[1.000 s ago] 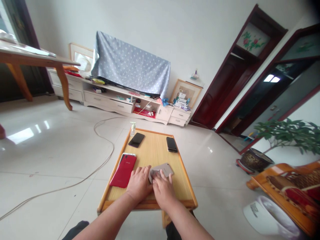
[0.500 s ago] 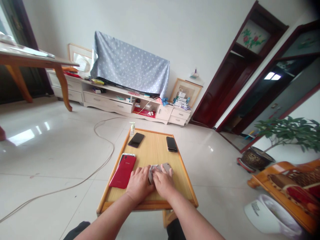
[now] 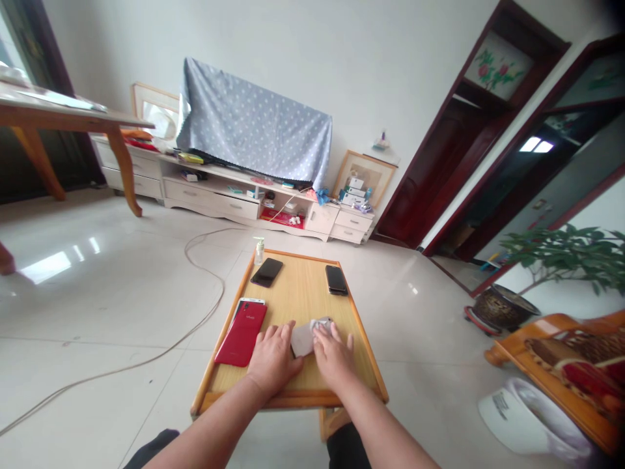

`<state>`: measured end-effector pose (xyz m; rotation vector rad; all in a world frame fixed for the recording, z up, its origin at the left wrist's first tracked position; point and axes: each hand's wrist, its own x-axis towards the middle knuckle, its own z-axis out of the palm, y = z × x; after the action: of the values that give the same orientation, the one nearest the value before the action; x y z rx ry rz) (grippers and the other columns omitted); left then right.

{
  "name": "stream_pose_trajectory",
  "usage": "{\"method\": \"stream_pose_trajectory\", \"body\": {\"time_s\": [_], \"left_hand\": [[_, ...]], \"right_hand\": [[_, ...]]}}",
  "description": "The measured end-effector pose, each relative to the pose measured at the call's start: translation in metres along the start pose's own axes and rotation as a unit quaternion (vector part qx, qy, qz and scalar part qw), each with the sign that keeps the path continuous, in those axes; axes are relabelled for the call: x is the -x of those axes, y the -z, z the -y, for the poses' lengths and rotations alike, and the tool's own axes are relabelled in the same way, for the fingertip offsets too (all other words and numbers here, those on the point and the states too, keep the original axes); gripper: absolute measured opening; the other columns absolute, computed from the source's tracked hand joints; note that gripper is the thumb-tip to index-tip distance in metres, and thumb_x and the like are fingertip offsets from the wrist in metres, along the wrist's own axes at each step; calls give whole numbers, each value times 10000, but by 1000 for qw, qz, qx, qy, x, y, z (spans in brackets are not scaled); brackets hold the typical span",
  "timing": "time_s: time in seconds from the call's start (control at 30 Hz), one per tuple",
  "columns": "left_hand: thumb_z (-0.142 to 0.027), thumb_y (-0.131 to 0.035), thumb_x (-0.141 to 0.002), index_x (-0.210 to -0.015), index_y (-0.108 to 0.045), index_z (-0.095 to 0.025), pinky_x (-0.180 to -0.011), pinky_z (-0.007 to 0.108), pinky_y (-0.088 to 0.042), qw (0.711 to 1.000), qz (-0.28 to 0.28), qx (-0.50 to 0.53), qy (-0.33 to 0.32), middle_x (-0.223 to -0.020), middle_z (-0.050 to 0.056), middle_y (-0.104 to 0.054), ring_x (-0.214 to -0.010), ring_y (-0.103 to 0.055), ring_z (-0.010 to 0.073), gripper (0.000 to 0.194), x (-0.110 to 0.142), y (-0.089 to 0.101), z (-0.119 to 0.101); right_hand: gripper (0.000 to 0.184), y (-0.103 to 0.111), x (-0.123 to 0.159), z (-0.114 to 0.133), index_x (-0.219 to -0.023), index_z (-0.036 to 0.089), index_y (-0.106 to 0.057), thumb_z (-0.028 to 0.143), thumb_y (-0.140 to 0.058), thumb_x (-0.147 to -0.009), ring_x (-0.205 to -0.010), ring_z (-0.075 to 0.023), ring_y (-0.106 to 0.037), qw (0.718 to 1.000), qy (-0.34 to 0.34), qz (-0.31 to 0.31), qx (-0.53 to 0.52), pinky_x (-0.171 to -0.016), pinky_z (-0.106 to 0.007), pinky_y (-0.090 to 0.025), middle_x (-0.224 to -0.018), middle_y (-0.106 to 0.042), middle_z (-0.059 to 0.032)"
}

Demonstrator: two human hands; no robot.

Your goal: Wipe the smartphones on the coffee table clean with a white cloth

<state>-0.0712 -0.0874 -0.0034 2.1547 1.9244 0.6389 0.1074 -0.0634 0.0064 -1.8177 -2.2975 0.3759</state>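
Observation:
A grey smartphone [image 3: 303, 340] lies back up near the front of the small wooden table [image 3: 303, 296]. At its left end my left hand [image 3: 273, 355] steadies it, fingers stretched along the edge and thumb by the near side. My right hand [image 3: 334, 352] presses a crumpled white wipe [image 3: 319, 324] onto the phone's right part; the fingertips partly cover the wipe. Just left of my left hand lies a red phone [image 3: 241, 335], overlapping a white phone [image 3: 243, 303].
Farther back on the table are a black phone [image 3: 267, 272], stacked dark phones [image 3: 336, 280] and a clear pump bottle [image 3: 258, 251]. A cable [image 3: 222, 286] runs over the floor at left. A white bucket [image 3: 517, 420] and potted plant [image 3: 502, 306] stand at right.
My right hand has slid the wipe to the right along the phone's back, uncovering its middle. My left hand has stayed at the phone's left end.

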Motion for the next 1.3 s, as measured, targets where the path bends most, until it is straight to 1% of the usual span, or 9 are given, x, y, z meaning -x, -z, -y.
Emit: {"method": "stream_pose_trajectory", "body": {"time_s": [0.1,0.23,0.3,0.5,0.67,0.73,0.93,1.17,1.3], "left_hand": [[-406,-614,-772,-1447,-404,-187,-975,410,-340,1000,3,-1,2,-1337,121,-601,-1225,-486,308,740,0,0,-1],[-434,-539,-844,-1448,-405,-205,-971,408,-339,1000,-4,1,3,-1356,125,-594,-1217,-498,302,660,-1,-3,-1],[-427,-544,-839,-1449,-405,-208,-974,406,-337,1000,0,0,5,-1361,125,-591,-1217,-499,300,663,-1,-3,-1],[-392,-619,-754,-1456,-403,-203,-976,412,-338,1000,19,2,3,-1361,134,-589,-1231,-487,319,759,-2,0,1],[-430,-565,-817,-1433,-434,-232,-985,417,-341,1000,12,13,8,-1344,116,-606,-1229,-495,311,660,-2,1,1],[-443,-564,-820,-1429,-438,-231,-985,419,-342,1000,12,13,8,-1346,118,-603,-1230,-495,312,657,-1,1,1],[-375,-616,-740,-1432,-430,-206,-975,417,-343,1000,13,-1,8,-1347,125,-599,-1227,-488,319,737,-1,2,-1],[-415,-598,-769,-1409,-446,-209,-975,411,-334,1000,16,-4,7,-1328,118,-603,-1226,-477,310,690,-1,1,-2],[-379,-611,-753,-1381,-469,-228,-968,406,-333,1000,20,-14,7,-1300,107,-604,-1203,-485,302,660,-1,4,-4]], "right_hand": [[471,2,-6,2,-1463,342,-482,352,-271,-1042,-1515,-310,-179,997,-78,-11,5,-1151,-703,-28,-1567,-408,-9],[463,-5,-4,14,-1470,381,-460,368,-272,-1047,-1512,-253,-206,997,66,17,-18,-1186,-632,-19,-1555,-432,2],[457,-3,-7,14,-1461,400,-466,365,-282,-1044,-1515,-251,-197,996,78,27,-23,-1184,-633,-4,-1551,-439,16],[478,10,-29,-2,-1478,367,-452,359,-262,-1040,-1518,-325,-146,996,-85,1,-2,-1136,-722,-29,-1577,-394,8],[464,-4,-3,12,-1471,389,-455,344,-316,-1030,-1517,-269,-185,998,64,26,-5,-1172,-660,-15,-1560,-424,2],[465,-5,4,8,-1471,403,-451,339,-325,-1027,-1518,-267,-181,997,78,21,-3,-1172,-663,-17,-1552,-438,6],[465,9,3,-20,-1438,360,-517,350,-285,-1035,-1512,-329,-180,995,-94,-32,14,-1130,-725,-109,-1538,-453,-17],[453,-6,42,5,-1462,382,-474,364,-305,-1042,-1502,-258,-243,997,72,-33,-7,-1186,-642,-51,-1524,-474,-8],[458,1,26,-15,-1430,385,-515,339,-293,-1033,-1503,-295,-227,998,-42,-36,-13,-1164,-679,-69,-1535,-459,13]]}}
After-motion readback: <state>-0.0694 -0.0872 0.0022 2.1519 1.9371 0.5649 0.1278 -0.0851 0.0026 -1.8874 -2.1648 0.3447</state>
